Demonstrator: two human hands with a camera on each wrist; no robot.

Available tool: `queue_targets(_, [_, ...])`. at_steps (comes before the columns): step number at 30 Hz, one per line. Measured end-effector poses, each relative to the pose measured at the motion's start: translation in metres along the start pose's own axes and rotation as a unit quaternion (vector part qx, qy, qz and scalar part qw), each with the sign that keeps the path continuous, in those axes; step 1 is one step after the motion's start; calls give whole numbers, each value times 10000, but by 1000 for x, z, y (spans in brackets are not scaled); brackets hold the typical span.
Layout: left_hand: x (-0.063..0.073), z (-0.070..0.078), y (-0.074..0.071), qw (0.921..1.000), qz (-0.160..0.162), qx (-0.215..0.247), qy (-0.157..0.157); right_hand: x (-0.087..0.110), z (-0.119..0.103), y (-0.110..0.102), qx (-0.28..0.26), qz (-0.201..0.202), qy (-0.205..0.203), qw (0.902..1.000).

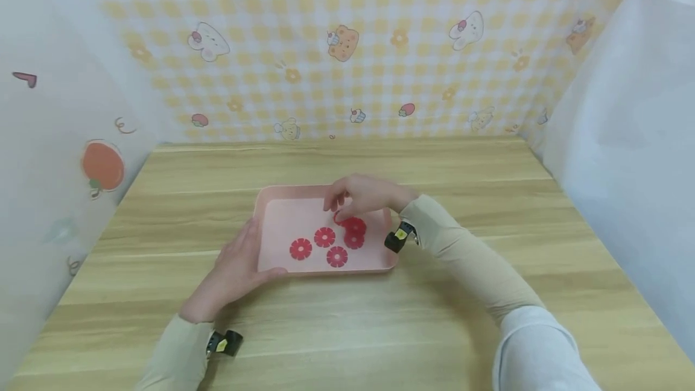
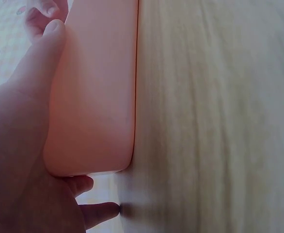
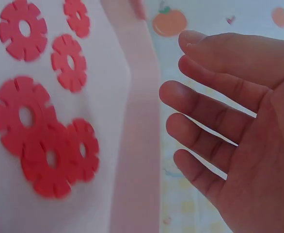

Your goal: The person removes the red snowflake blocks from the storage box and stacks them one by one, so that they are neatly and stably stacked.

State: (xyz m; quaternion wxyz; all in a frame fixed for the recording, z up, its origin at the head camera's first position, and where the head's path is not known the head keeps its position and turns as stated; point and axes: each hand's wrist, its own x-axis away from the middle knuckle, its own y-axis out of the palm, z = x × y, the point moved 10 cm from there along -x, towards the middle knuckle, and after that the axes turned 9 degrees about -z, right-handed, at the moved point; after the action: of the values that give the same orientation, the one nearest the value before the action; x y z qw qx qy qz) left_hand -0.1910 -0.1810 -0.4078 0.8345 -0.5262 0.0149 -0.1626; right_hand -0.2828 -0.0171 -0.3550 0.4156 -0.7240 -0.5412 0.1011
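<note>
- Head view: one pale pink tray [image 1: 279, 216], shallow, rectangular, rounded corners; set on a wood-grain table [image 1: 347, 330].
- Head view: three single red discs [image 1: 318, 238], notched at the edge and pierced at the centre, lying apart on the tray floor; a further cluster of overlapping red discs [image 1: 355, 233] at the tray's right part, partly covered.
- Head view: one left hand [image 1: 237, 264], fingers extended along the tray's left side, thumb reaching along the near rim, touching the tray at its near left corner.
- Head view: one right hand [image 1: 366, 193], above the tray's right part, fingers bent downward over the cluster; contact with a disc cannot be told here.
- Head view: beige sleeves [image 1: 475, 264], a black device [image 1: 400, 238] at each wrist; behind, a yellow-and-white checked cloth [image 1: 380, 77] printed with strawberries and small animals.
- Left wrist view: tray's outer wall, smooth; thumb laid along its rim, two fingertips showing past its end.
- Right wrist view: right hand with fingers parted, loosely bent, holding nothing; six discs on the tray floor, three of them overlapping.
</note>
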Motion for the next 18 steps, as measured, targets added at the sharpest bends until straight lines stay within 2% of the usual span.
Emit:
queue_targets(7, [2,1,0,10000,-40,54,-49,-22,-12,16,205,-310,46,9993])
queue_targets(12, [4,2,0,10000,-14,91,-28,-37,-12,31,135,-564,212,9981])
queue_targets(15, [6,2,0,9999,-24,99,-49,-45,-11,39,95,-576,288,9979])
queue_targets(18, [7,1,-1,9999,-24,51,-106,-53,-14,46,290,-616,157,9976])
